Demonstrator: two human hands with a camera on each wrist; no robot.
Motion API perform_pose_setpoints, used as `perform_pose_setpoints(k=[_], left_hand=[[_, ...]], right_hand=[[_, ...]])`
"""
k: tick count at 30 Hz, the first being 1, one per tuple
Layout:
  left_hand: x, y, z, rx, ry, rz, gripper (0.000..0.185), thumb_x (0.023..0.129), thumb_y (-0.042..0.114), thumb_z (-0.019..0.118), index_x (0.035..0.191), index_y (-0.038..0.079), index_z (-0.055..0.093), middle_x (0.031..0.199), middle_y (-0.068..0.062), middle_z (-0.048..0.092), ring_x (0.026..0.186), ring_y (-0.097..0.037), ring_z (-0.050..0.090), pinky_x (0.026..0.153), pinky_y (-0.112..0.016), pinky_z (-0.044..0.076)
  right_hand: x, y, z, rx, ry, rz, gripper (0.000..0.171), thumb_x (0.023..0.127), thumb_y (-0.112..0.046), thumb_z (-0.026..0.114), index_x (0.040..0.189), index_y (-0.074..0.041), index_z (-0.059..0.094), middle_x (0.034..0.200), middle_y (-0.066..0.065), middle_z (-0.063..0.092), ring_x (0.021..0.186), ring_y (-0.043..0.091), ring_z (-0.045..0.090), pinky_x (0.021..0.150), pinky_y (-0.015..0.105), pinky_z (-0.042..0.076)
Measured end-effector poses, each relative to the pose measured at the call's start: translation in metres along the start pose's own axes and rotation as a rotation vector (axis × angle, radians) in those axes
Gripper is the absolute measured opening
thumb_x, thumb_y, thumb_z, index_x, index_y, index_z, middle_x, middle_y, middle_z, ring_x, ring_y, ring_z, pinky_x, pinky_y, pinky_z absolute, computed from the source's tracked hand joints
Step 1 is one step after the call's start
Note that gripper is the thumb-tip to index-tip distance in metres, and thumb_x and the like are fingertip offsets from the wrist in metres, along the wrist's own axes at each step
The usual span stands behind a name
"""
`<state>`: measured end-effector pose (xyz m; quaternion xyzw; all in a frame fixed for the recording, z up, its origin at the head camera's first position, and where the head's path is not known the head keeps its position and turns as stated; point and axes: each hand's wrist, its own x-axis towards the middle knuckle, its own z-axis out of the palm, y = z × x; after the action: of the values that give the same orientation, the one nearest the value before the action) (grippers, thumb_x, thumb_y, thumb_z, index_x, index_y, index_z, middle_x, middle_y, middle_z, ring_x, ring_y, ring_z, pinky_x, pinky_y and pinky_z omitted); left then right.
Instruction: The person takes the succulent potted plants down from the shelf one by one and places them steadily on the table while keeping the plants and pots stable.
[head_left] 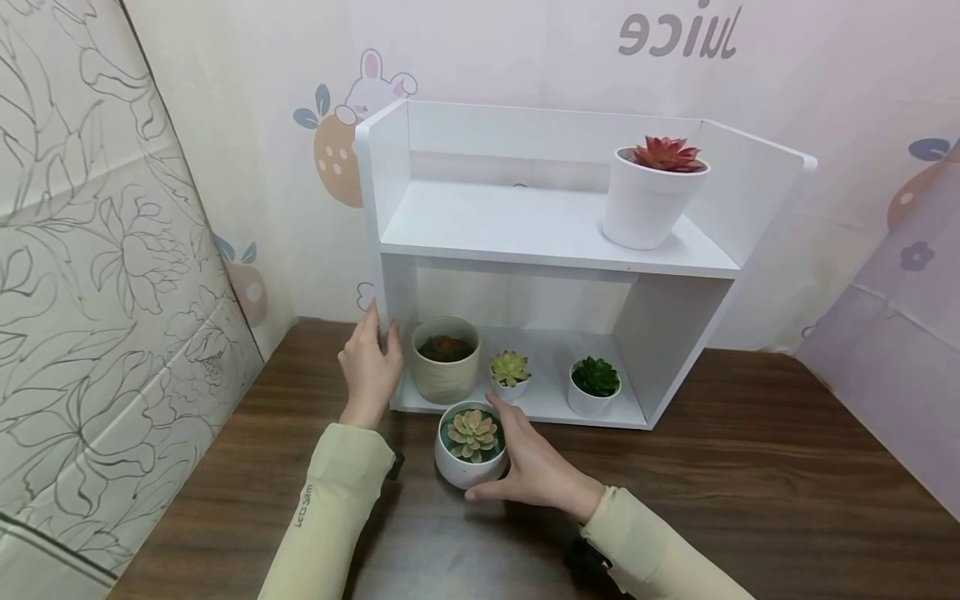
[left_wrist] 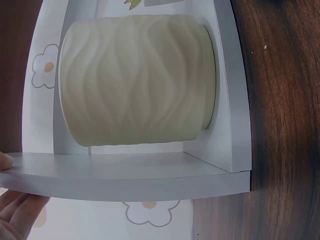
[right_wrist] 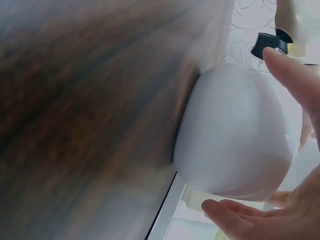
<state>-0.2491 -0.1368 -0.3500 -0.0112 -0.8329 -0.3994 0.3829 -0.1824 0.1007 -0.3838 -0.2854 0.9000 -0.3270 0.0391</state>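
A round white pot [head_left: 459, 472] with a pink-green succulent stands on the dark wooden table [head_left: 750, 500], just in front of a white two-level shelf unit [head_left: 555, 254]. My right hand [head_left: 516, 457] cups this pot from the right, thumb low at the front and fingers curled round the far side; in the right wrist view the pot [right_wrist: 235, 135] fills the space between my fingers [right_wrist: 287, 70]. My left hand [head_left: 377, 348] holds the shelf's left side panel [left_wrist: 125, 177], thumb on its inner face and fingers [left_wrist: 15, 212] on the outer face.
On the lower shelf stand a beige ribbed pot [head_left: 444, 379] [left_wrist: 140, 80], a tiny white pot with a yellow-green succulent [head_left: 510, 371] and a white pot with a dark green succulent [head_left: 594, 385]. The top shelf carries a tall white pot with a red succulent [head_left: 648, 196]. Patterned walls close in behind and on the left.
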Motion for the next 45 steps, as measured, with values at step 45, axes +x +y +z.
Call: perform_pose_setpoints(k=[45], left_hand=[[-0.001, 0.000, -0.001, -0.006, -0.012, -0.014, 0.046, 0.095, 0.012, 0.056, 0.136, -0.005, 0.048, 0.128, -0.028, 0.058, 0.112, -0.043, 0.060, 0.090, -0.062, 0.043]], right_hand=[[-0.007, -0.017, -0.031, -0.011, 0.189, -0.088, 0.086, 0.071, -0.049, 0.081, 0.142, -0.021, 0.042, 0.141, 0.001, 0.047, 0.130, 0.021, 0.046, 0.101, 0.048, 0.042]])
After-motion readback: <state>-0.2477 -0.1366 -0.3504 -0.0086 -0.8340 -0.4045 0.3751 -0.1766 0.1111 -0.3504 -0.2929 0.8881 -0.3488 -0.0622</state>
